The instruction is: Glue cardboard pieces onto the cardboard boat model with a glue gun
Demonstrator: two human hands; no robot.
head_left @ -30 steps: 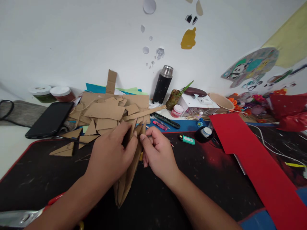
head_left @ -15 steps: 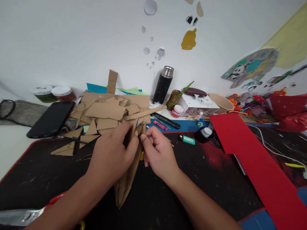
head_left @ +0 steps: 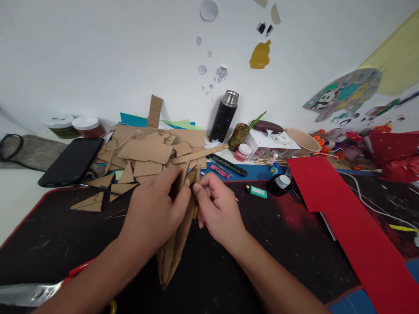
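A folded, layered cardboard piece stands on edge over the dark mat, its narrow pointed end towards me. My left hand grips its upper left side between thumb and fingers. On the right side, my right hand pinches the far upper edge with thumb and curled fingers. A small cardboard flap shows between the two thumbs. Part of the cardboard is hidden behind my left hand. Under my left forearm lie red-handled scissors.
Cardboard scraps are piled behind my hands. A black phone lies left. Behind stand a black flask and a jar. A cutter, green lighter and red sheet are right.
The whole view has shifted slightly. Both hands keep nearly the same hold on the cardboard piece.
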